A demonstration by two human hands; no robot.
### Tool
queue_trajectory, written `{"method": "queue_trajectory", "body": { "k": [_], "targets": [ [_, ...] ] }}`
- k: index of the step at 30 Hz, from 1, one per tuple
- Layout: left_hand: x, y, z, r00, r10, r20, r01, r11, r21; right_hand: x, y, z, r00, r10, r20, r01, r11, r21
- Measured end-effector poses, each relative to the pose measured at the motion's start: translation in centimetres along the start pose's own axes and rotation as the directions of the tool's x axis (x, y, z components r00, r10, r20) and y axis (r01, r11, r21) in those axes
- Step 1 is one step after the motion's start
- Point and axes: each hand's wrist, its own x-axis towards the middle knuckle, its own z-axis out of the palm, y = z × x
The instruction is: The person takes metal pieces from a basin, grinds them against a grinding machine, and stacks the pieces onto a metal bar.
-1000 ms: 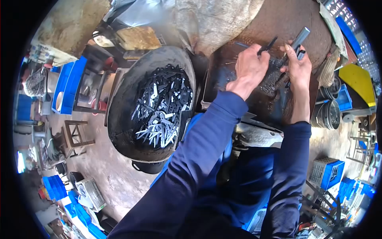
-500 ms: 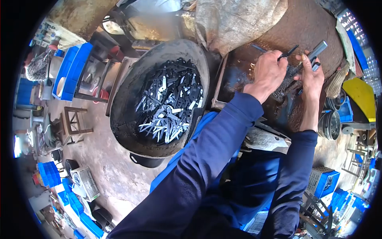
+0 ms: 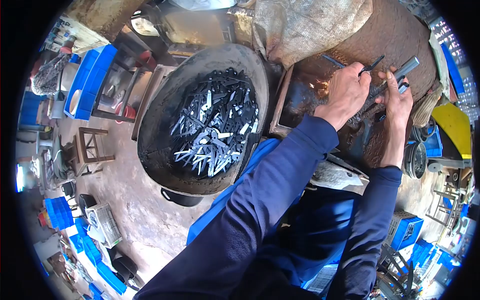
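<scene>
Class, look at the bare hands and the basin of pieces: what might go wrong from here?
The bare left hand is beside orange glints, possibly sparks, so a burn might follow. The right hand holds a grey bar and a dark piece together; one could slip. Narrow pieces heaped in the basin might prick reaching fingers.

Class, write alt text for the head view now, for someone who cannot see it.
Seen from above, a person's left hand grips a slim dark piece and their right hand a grey bar over a grimy bench. To the left, a blackened basin holds heaped dark and silvery metal pieces.
</scene>
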Motion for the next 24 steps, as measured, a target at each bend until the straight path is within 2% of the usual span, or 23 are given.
{"method": "queue_trajectory", "body": {
  "k": [24],
  "targets": [
    [-0.57,0.80,-0.06,1.000,-0.004,0.031,0.005,1.000,-0.021,-0.12,-0.24,0.11,1.000,0.010,0.005,-0.010,1.000,-0.004]
  ]
}}
